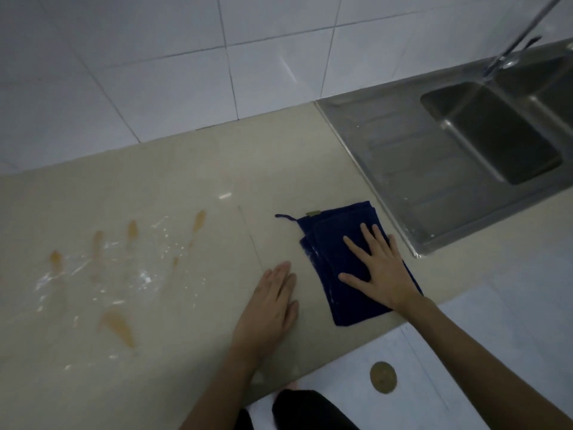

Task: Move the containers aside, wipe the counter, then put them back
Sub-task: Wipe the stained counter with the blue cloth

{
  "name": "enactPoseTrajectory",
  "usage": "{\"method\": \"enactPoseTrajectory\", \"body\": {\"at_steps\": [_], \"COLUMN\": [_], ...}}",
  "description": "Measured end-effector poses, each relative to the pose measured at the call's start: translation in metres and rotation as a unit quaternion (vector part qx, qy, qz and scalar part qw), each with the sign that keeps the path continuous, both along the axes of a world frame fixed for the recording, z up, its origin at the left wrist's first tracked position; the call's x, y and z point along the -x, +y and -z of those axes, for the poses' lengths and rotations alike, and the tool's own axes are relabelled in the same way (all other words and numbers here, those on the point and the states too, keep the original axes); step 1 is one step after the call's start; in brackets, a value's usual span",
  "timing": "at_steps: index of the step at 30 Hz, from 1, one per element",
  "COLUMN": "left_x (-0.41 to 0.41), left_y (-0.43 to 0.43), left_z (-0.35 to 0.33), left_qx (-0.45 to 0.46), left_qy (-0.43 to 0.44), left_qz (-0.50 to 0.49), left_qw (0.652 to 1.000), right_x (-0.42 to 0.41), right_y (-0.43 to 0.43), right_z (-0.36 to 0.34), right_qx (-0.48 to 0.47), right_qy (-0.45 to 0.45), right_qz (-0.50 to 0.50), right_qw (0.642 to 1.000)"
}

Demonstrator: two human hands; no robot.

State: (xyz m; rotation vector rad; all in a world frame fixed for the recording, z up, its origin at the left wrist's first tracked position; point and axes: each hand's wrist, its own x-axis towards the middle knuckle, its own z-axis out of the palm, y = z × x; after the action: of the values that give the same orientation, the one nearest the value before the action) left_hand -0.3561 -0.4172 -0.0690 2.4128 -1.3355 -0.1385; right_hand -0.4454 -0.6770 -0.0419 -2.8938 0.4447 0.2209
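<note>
Nearest, dark-clothed legs below the counter's front edge, above a pale tiled floor with a round brass drain cover. Beige counter wide and bare toward the tiled wall, no containers in sight. Stainless sink at right, drainboard rim just beside the cloth. Amber streaks and wet smears spread across the left half, well apart from both hands. Dark blue folded cloth flat near the front edge. Right hand pressed flat on it, fingers spread. Left hand flat on bare counter just beside the cloth, fingers together.
</note>
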Motion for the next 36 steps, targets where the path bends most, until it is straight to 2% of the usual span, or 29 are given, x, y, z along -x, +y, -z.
{"method": "enactPoseTrajectory", "body": {"at_steps": [4,9,13,15,19,24,32,36], "left_x": [0.0,-0.001,0.0,-0.003,-0.011,0.0,-0.005,-0.006], "left_y": [0.0,0.002,0.011,0.029,0.075,0.134,0.263,0.321], "left_z": [0.001,0.0,-0.016,-0.025,-0.026,-0.018,-0.017,-0.013], "left_qx": [0.01,0.02,0.113,0.132,0.078,-0.01,-0.021,-0.048], "left_qy": [0.017,0.026,0.075,0.102,0.097,0.059,0.058,0.062], "left_qz": [-0.014,-0.021,-0.023,-0.047,-0.056,-0.043,-0.232,-0.246], "left_qw": [1.0,0.999,0.991,0.985,0.991,0.997,0.971,0.966], "right_x": [-0.014,-0.019,-0.019,-0.019,-0.024,-0.041,-0.102,-0.141], "right_y": [-0.012,0.007,0.024,0.039,0.076,0.159,0.308,0.367], "right_z": [0.001,0.005,0.003,0.004,0.001,0.004,0.005,0.007], "right_qx": [0.027,0.074,0.069,0.067,0.058,0.036,0.041,0.043], "right_qy": [0.025,0.051,0.054,0.051,0.054,0.035,0.025,0.024], "right_qz": [-0.051,-0.041,-0.023,-0.008,-0.005,-0.081,-0.161,-0.189], "right_qw": [0.998,0.995,0.996,0.996,0.997,0.995,0.986,0.981]}}
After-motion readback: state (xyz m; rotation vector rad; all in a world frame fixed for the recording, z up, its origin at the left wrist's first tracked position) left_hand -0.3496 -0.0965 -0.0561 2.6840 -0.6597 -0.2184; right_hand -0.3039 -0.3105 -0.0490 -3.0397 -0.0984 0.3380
